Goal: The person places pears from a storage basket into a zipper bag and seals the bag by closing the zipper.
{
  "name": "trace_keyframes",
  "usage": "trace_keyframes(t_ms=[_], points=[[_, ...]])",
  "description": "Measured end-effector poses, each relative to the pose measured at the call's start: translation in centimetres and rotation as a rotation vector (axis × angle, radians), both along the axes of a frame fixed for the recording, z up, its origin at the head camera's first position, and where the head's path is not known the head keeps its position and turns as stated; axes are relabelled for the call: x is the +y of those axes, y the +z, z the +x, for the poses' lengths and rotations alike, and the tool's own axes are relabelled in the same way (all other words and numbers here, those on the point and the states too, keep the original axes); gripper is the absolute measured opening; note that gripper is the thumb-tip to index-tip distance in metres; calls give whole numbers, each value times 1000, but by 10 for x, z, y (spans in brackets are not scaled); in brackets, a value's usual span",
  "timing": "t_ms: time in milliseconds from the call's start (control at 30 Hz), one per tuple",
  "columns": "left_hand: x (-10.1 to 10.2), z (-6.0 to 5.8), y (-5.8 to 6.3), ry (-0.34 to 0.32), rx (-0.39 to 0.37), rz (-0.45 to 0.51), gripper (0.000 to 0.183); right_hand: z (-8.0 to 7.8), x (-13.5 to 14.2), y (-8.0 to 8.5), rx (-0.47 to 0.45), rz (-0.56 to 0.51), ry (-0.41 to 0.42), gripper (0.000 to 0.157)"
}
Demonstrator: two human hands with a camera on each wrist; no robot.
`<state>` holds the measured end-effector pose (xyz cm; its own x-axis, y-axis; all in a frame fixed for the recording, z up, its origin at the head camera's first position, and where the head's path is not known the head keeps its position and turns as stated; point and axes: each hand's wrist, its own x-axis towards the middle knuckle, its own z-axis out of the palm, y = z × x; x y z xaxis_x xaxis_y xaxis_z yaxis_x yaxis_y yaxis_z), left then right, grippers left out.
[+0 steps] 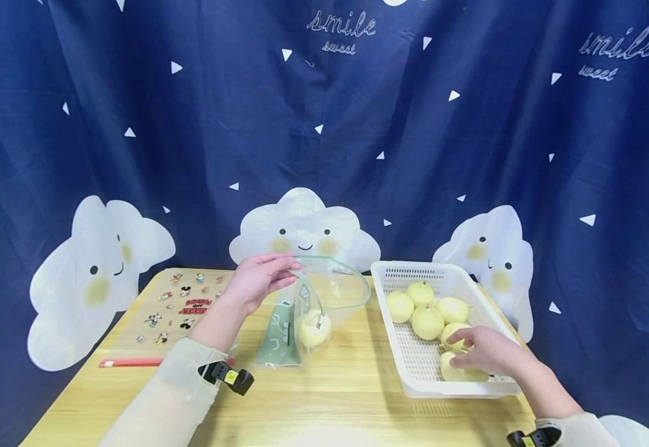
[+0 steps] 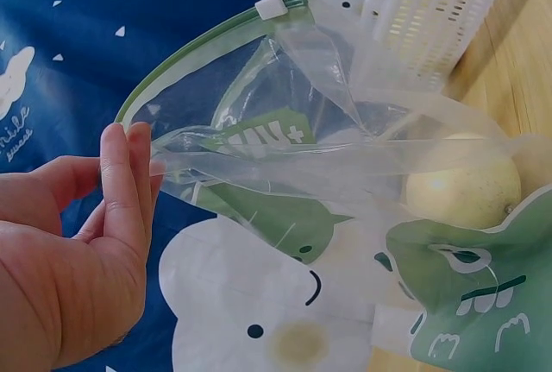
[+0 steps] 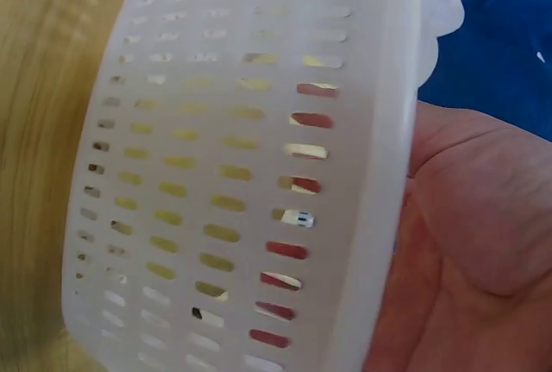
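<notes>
My left hand [image 1: 263, 279] pinches the rim of a clear slider zip bag [image 2: 276, 87] with a green cartoon print, and the bag's mouth gapes toward the right. Inside the bag, low down, lies one pale yellow pear [image 1: 314, 329]. My right hand [image 1: 489, 354] reaches over the near right side of a white plastic basket [image 1: 388, 338], fingers spread just over two pears there. One of these is the nearest pear [image 1: 451, 371], partly covered by the hand. In the right wrist view, the basket's slotted wall mostly hides the fingers.
Several more pears [image 1: 427, 322] sit grouped in the middle and far part of the basket. A flat bag with cartoon figures and a red slider strip [image 1: 131, 362] lies on the left of the wooden table [image 1: 330, 397]. A dark blue curtain [image 1: 324, 161] hangs behind.
</notes>
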<state>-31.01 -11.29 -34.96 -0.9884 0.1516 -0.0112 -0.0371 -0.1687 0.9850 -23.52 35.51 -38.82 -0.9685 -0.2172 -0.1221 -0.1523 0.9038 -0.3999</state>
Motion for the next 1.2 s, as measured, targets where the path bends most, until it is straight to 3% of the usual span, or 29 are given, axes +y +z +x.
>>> trace_keyframes(t_ms=[233,500,800,1200], points=[[-2,-1,-1,6,-7,-11,43,3,1,-7,-73,49,-6,53],[-2,-2,-1,5,-7,-14,42,1,3,-12,-31,93,58,55],[-3,-1,0,1,-8,-14,43,3,2,-5,-29,24,34,60],[-4,-1,0,1,-14,-7,42,-4,-7,14,154,-14,-55,73]])
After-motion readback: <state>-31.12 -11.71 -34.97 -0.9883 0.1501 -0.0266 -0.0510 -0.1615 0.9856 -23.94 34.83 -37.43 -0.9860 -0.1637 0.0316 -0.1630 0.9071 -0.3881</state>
